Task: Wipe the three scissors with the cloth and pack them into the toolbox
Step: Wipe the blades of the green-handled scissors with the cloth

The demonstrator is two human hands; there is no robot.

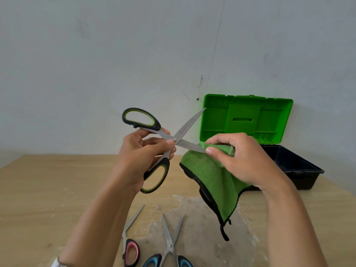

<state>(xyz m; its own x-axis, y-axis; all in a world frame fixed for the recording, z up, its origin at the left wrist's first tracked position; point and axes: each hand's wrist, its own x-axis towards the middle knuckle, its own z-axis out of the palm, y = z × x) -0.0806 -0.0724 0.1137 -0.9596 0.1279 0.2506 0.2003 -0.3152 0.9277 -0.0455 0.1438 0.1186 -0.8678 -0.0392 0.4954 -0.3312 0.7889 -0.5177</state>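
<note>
My left hand (pixel 142 157) grips the green-handled scissors (pixel 165 135) near their pivot, raised above the table with the blades spread wide. My right hand (pixel 240 160) pinches the green cloth (pixel 210 180) around the lower blade, whose tip is hidden in the fold. The rest of the cloth hangs down, showing a black edge. The pink-handled scissors (pixel 131 249) lie on the table at the bottom, partly behind my left forearm. Beside them lie the blue-handled scissors (pixel 170 243), blades open. The toolbox (pixel 296 166) stands open at the right.
The toolbox has a black base and an upright green lid (pixel 246 118) leaning back by the grey wall. The wooden table (pixel 48 189) has a pale worn patch (pixel 202 218) under the lying scissors.
</note>
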